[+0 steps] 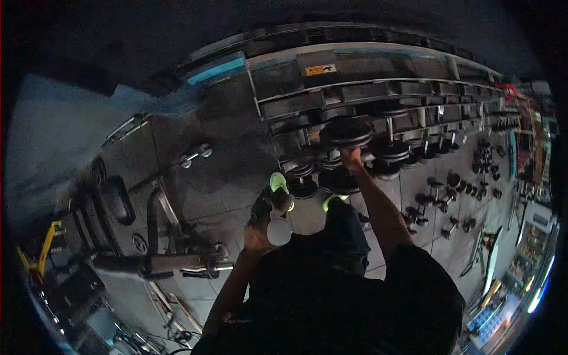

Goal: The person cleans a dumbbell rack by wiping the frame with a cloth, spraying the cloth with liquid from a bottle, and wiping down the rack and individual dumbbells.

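My left hand (256, 238) is closed around a small dumbbell with a rounded silver-grey end (278, 231); its other end points toward my shoes. My right hand (351, 158) reaches forward, closed on the handle of a large black dumbbell (345, 131), between its thick round plates. The handle itself is mostly hidden by my fingers. Beside it on the right stands another large dumbbell (389, 127) with a bare metal handle. To its left is a further dumbbell (302, 185), close to my bright yellow-green shoe (278, 182).
A long rack (355, 92) runs across the front. One small silver dumbbell (196, 155) lies on the tiled floor. A padded bench (160, 262) stands at left. Several dumbbells (435, 195) are scattered at right, near another bench frame (488, 254).
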{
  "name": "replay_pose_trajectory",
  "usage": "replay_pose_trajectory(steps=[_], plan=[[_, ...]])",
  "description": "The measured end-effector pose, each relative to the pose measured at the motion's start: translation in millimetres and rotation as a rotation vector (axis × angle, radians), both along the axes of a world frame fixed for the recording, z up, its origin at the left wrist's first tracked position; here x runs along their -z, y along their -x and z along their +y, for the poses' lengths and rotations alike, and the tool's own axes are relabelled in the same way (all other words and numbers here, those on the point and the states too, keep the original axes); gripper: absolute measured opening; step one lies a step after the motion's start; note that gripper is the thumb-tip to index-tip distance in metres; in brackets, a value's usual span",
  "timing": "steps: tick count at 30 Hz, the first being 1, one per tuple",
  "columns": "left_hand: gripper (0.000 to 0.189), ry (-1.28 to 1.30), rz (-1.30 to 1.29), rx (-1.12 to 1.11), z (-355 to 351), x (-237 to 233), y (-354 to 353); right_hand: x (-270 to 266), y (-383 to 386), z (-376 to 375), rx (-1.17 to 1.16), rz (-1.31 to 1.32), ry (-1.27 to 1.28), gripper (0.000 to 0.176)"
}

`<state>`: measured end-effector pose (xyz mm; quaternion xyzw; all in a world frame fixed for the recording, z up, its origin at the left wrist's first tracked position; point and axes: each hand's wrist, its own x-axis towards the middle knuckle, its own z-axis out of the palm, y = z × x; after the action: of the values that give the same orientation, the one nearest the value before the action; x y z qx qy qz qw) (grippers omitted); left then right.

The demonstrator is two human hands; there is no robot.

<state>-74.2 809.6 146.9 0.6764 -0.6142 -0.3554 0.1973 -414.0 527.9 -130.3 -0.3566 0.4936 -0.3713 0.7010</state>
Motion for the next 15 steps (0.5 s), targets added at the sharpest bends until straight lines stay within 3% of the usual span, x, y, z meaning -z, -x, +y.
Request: replay_pose_trajectory(steps=[3,6,8,10,15], plan=[[0.066,0.026,-0.005,0.091,-6,4,-23,-3,14,65,-0.039,0.31,0.038,0.053],[0.065,0.123,-0.048,0.21,-33,16,-49,-39,12,134,-0.073,0.511,0.238,0.061],[0.065,0.267,-0.002,0.31,-50,35,-62,-86,7,177,-0.195,0.972,0.246,0.062],[0.065,0.46,0.138,0.419,-49,56,-65,-69,27,241,-0.104,0.818,0.194,0.062],[0.059,0.361,0.208,0.446,-40,52,-48,-104,24,332,0.08,0.653,-0.18,0.05]])
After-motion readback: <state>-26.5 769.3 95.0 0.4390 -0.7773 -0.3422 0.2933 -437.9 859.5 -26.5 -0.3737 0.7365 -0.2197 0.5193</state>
